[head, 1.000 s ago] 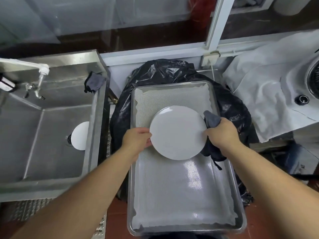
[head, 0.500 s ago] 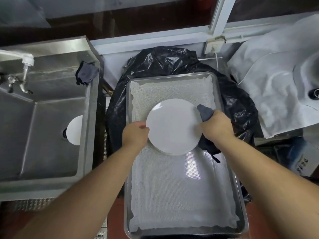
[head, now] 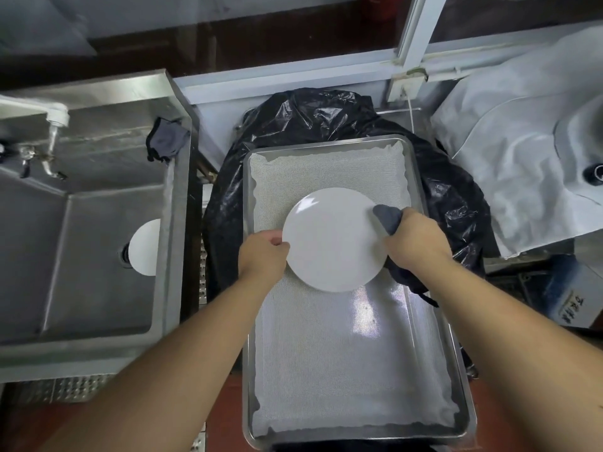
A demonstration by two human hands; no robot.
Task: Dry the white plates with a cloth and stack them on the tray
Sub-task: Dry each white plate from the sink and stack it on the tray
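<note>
Now plate (head: 332,239) gripped between 2 hands (head: 262,256), over tray (head: 424,337).

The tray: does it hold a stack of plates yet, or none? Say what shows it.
None set down. The tray shows only its mesh liner; the one plate above it is held by both hands.

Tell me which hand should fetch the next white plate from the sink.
Left. The left hand pinches only the held round white plate's rim, on the steel sink's side, where another white plate lies. The right hand grips the dark grey cloth.
</note>
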